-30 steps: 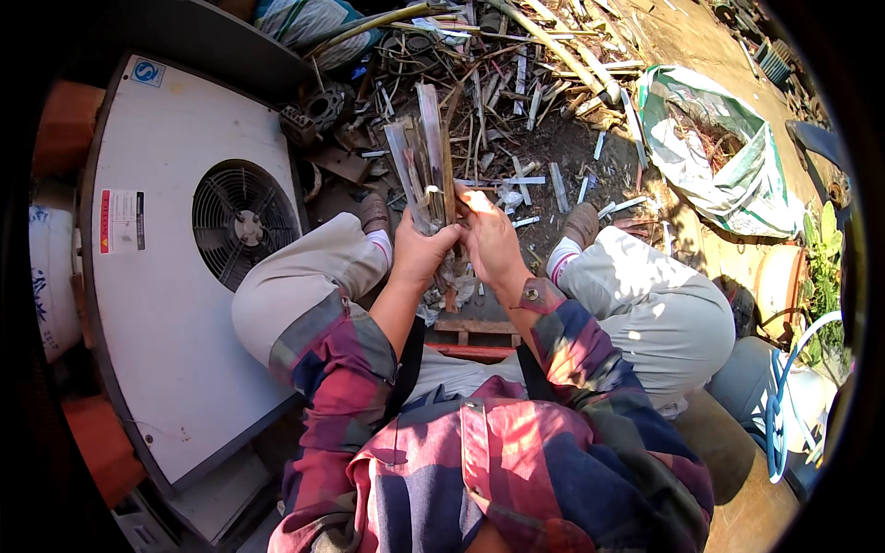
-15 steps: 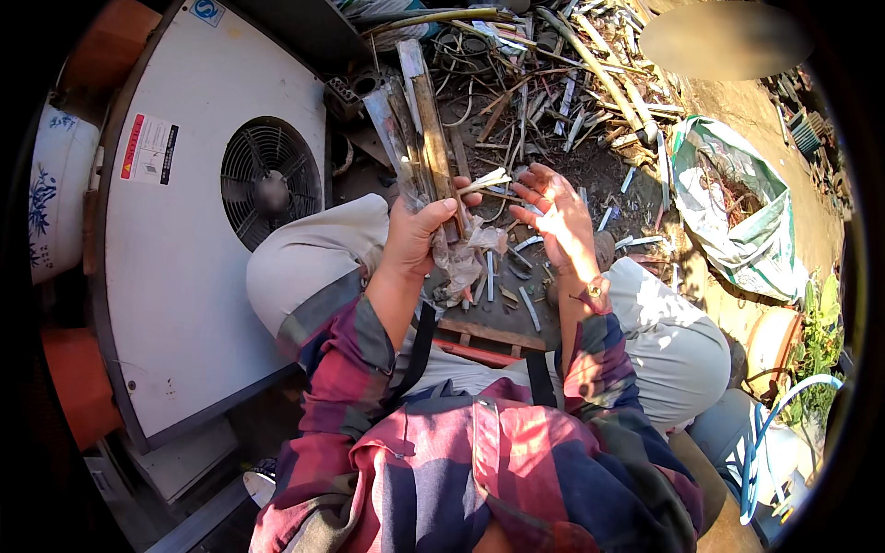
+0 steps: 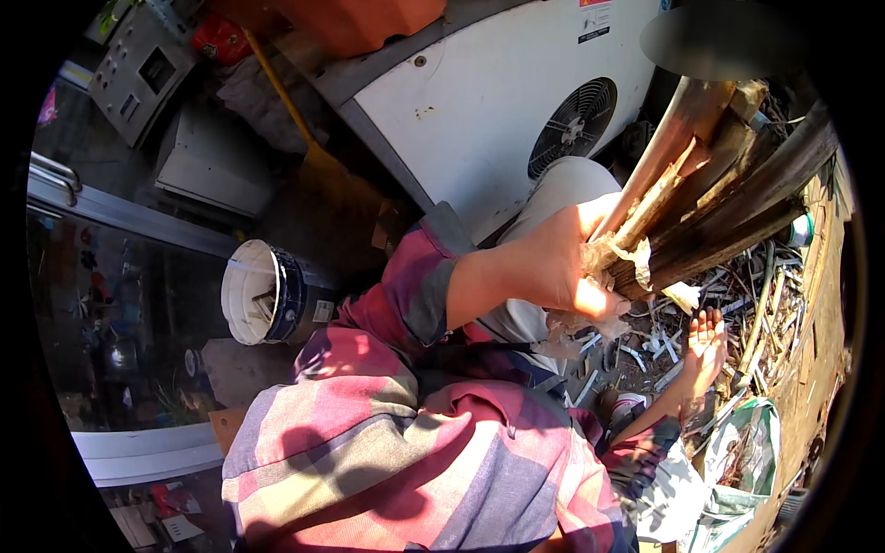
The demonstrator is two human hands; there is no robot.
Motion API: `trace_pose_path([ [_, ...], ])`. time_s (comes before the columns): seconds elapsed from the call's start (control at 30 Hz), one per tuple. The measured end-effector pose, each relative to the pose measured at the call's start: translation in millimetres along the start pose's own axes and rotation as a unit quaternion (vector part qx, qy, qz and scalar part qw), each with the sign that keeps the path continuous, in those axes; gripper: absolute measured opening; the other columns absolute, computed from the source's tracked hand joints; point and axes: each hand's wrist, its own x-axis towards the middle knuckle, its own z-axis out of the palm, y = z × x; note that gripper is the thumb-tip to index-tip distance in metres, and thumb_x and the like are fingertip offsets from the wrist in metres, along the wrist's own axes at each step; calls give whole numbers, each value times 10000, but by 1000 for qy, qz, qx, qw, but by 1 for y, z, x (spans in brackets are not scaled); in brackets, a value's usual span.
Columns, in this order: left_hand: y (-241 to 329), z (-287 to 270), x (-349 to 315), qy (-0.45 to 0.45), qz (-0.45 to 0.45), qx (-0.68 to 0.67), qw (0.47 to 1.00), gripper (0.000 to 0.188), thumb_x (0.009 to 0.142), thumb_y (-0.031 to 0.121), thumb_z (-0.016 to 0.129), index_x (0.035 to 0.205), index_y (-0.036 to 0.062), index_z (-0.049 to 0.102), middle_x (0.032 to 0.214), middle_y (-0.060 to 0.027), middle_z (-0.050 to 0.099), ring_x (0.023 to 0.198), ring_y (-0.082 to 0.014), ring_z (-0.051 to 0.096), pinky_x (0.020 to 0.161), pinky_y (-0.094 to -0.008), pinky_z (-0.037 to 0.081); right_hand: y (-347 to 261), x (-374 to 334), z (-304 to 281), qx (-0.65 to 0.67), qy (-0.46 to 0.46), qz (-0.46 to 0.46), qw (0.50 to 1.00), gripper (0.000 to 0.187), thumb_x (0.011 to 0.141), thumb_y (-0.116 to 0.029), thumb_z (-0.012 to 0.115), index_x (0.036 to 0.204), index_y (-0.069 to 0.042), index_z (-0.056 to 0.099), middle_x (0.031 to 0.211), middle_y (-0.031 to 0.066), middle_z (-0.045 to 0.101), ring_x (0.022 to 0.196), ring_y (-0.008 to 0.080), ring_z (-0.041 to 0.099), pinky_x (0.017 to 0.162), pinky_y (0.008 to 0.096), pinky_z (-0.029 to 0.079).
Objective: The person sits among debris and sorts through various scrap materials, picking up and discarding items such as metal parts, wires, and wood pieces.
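My left hand (image 3: 559,263) is closed around a bundle of rough brown wood strips (image 3: 705,189), raised toward the upper right. Crumpled clear plastic film (image 3: 581,330) hangs below its fingers, and a pale split end (image 3: 683,295) sticks out beside the bundle. My right hand (image 3: 705,353) is farther off to the right, fingers stretched and holding nothing. It hovers over ground strewn with wood scraps (image 3: 664,343).
A white-lined bucket (image 3: 247,300) with some pieces in it stands at left, near a yellow-handled broom (image 3: 277,88). A white cabinet with a round fan (image 3: 573,127) is ahead. A white-green sack (image 3: 758,452) lies lower right; a glass door (image 3: 138,332) runs along the left.
My view has swung left, bringing the bucket, broom and glass door in. The wood bundle in my left hand now appears closer and larger. My right hand is farther from it.
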Motion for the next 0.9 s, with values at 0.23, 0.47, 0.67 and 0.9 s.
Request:
trace_pose_path([
  [0.23,48,-34,-155,93,8,53,994,737,698,2,749,1343,-5,394,1165,-120,605,1045,-180,604,922,-330,471,2,18,50,7,-112,-41,993,432,991,-187,464,1303,106,407,1269,226,504,1154,304,536,924,374,526],
  [0.47,83,-87,-318,473,113,153,860,486,740,66,684,1190,-35,533,1107,-115,615,980,-250,645,819,-345,529,0,48,85,-47,-61,-38,996,417,996,-154,409,1331,94,393,1354,220,459,1229,309,480,979,385,487],
  [0.67,90,-199,-543,767,110,338,534,630,680,4,773,1240,-1,485,1058,-104,629,907,-195,633,794,-301,513,10,49,100,-17,6,26,999,342,998,-80,367,1294,61,465,1308,183,522,1187,304,525,982,425,487],
  [0.9,54,-237,-599,830,-80,481,271,807,613,248,750,1317,26,424,1118,-192,631,1016,-334,621,904,-387,461,-11,69,36,-142,-42,-36,988,369,1001,-120,381,1304,84,428,1319,209,498,1224,273,496,989,355,482],
])
